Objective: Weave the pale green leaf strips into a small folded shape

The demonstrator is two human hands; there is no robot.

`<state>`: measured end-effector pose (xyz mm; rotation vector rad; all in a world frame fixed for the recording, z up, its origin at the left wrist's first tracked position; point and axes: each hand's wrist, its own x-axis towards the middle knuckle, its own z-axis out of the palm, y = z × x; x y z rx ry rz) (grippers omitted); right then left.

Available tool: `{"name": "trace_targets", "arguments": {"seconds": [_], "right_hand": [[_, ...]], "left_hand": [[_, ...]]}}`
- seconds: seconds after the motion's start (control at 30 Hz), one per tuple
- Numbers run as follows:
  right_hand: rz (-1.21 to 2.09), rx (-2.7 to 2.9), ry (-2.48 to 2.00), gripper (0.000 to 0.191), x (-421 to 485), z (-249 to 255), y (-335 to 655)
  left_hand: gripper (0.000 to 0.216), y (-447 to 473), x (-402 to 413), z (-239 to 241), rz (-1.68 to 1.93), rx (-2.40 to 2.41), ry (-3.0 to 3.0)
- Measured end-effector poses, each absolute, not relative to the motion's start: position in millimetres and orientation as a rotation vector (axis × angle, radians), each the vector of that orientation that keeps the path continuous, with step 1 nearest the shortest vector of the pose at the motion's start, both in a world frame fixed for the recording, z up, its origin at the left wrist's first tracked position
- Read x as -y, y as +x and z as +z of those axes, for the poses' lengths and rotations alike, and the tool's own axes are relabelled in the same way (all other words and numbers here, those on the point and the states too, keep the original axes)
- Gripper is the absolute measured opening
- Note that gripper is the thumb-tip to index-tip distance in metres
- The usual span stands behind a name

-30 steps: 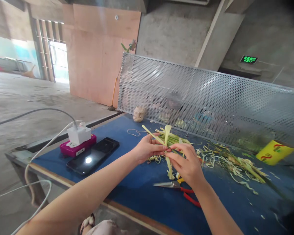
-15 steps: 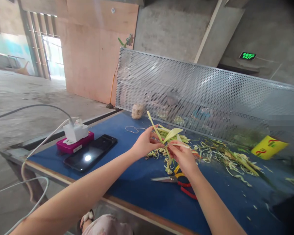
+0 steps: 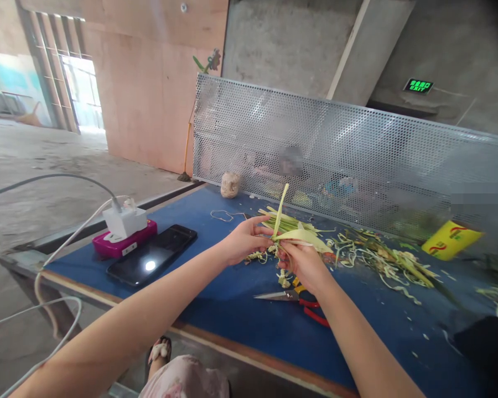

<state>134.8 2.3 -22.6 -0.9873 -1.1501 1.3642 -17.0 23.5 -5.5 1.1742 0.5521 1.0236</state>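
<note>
Above the blue table (image 3: pixel 224 301), both hands meet at the crossing of some pale green leaf strips (image 3: pixel 280 207). My left hand (image 3: pixel 245 243) pinches them from the left, its index finger lying across the upright strip. From the right, my right hand (image 3: pixel 306 266) has its thumb and fingers closed on the lower part, where a wider leaf blade (image 3: pixel 309 237) extends over it to the right. Just below lie scissors (image 3: pixel 279 297) with red and yellow handles, partly covered by my right wrist. A bundle of similar strips (image 3: pixel 290 222) rests behind the hands.
Leaf scraps (image 3: pixel 382 257) litter the table's right side near a yellow packet (image 3: pixel 452 240). On the left are a black phone (image 3: pixel 153 254) and a magenta power strip (image 3: pixel 124 241) with a white charger and cables. A perforated metal screen (image 3: pixel 336 149) borders the back; a beige lump (image 3: pixel 229 184) stands before it.
The long strip has swung from leaning left to nearly upright. The wide blade has tipped down to the right over my right hand, which has turned slightly. The view has shifted a little.
</note>
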Motion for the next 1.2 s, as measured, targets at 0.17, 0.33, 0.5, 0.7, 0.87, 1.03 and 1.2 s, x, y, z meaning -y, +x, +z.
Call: {"name": "trace_targets", "arguments": {"seconds": [0.17, 0.33, 0.5, 0.7, 0.87, 1.03, 1.2], "right_hand": [[1.48, 1.151, -0.982, 0.026, 0, -22, 134], [1.598, 1.161, -1.036, 0.027, 0, -22, 137], [1.432, 1.369, -1.175, 0.025, 0, -20, 145], [0.485, 1.989, -1.398, 0.021, 3, -21, 149], [-0.562, 2.302, -1.135, 0.021, 20, -6, 143], [-0.668, 2.143, -0.88, 0.013, 18, 4, 150], [0.004, 1.821, -1.043, 0.011, -2, -3, 164]], "left_hand": [[0.063, -15, -22, -6, 1.041, -0.603, 1.186], [0.07, -17, -27, -10, 1.218, -0.82, 1.512], [0.07, -21, -31, -11, 1.337, -0.963, 1.544], [0.062, -25, -33, -13, 1.461, -1.061, 1.675], [0.063, -26, -34, -13, 1.503, -1.154, 1.818], [0.07, -23, -30, -14, 1.41, -1.101, 1.937], [0.073, -16, -26, -13, 1.229, -0.811, 1.909]]}}
